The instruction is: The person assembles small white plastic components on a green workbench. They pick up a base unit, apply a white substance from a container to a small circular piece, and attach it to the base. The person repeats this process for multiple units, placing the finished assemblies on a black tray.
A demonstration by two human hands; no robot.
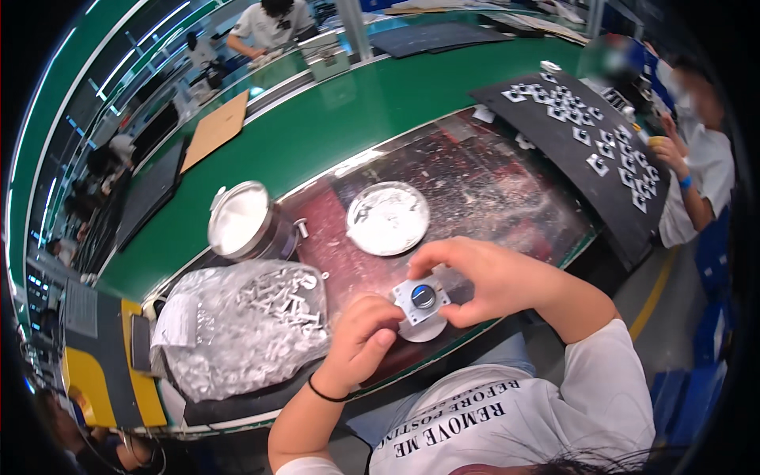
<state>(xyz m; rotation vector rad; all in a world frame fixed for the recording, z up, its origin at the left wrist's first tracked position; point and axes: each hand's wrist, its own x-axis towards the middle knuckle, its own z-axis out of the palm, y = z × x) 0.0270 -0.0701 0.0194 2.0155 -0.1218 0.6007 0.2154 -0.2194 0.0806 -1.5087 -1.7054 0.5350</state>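
A small white square plate with a round, dark, shiny centre [423, 297] is held between my two hands at the near edge of the table. My left hand [360, 336] pinches its left side with closed fingers. At its right side, my right hand [475, 277] has thumb and forefinger curved around it, the fingertips at its edges. Partly hidden beneath the plate is a white round disc [423, 329]. Farther off lies a round lid [388, 218] smeared with white material. To my left, a clear plastic bag [245, 324] is full of small white stemmed parts.
An open can [245, 222] of white material stands behind the bag, with a loose white stemmed part [302, 228] beside it. A yellow and dark-grey machine [103, 360] is at far left. On the right, a black board [554, 134] carries several similar plates; a co-worker's hand [671, 154] is near it.
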